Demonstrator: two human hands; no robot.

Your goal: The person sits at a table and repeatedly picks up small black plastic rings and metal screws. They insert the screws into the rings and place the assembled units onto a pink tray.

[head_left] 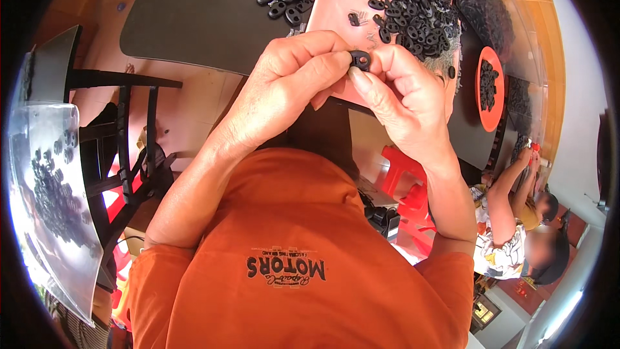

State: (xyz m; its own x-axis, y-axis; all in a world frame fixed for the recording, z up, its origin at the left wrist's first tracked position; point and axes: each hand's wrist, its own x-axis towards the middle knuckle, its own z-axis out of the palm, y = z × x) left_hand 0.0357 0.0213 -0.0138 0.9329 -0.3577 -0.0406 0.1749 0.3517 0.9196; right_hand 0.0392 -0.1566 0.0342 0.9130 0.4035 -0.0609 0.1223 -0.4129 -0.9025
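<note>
Both hands (pixel 349 84) pinching small oval black plastic toggle (pixel 360 59)

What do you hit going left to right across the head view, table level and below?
Clear plastic bag of black parts → black metal chair frame → left hand → small black part pinched between both hands → right hand → orange dish of black parts → seated co-worker.

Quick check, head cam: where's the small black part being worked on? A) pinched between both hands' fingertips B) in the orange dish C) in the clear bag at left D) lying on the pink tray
A: the black part sits pinched between the fingertips of the left hand and right hand, above the pink tray.
</note>
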